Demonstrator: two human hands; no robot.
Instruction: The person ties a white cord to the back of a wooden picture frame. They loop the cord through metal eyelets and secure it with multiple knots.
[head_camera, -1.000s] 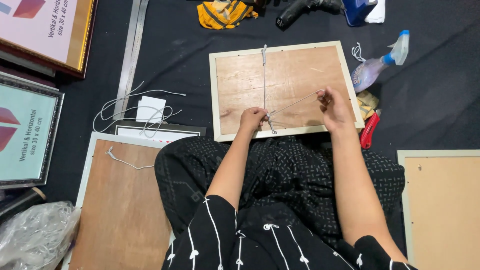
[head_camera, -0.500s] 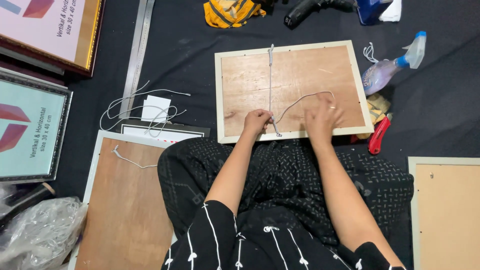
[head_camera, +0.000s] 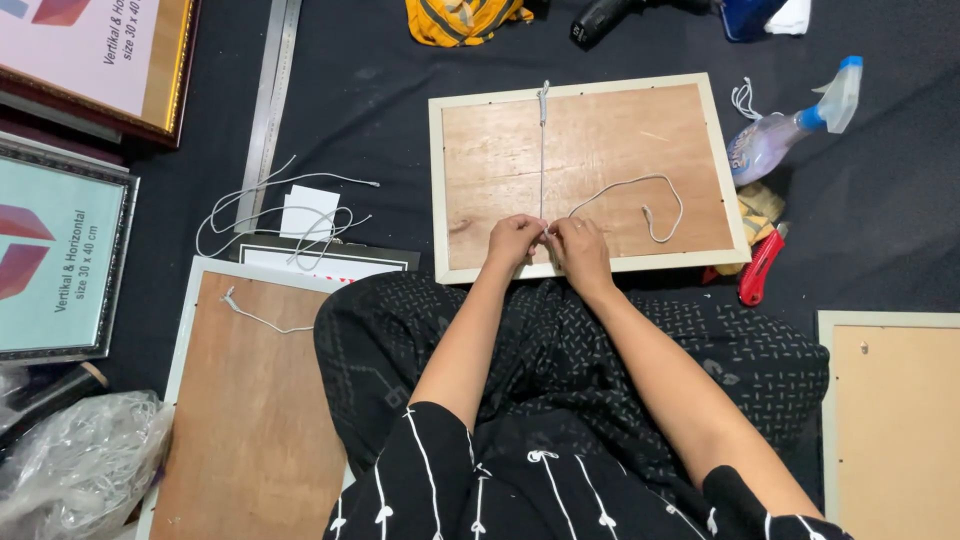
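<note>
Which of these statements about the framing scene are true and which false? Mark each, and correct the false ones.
1. Both hands, left hand and right hand, pinch the white cord at the near edge of the frame back. True.
2. The cord runs to a fixing at the frame's far edge. True.
3. The spray bottle stands upright. False: it lies on its side.
4. The red cutter lies on the frame back. False: it lies beside it on the dark cloth.

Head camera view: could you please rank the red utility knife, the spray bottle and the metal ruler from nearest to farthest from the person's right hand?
From the right hand:
1. Red utility knife, just right of the frame's lower corner.
2. Spray bottle, farther up on the right.
3. Metal ruler, far across on the left.
</note>
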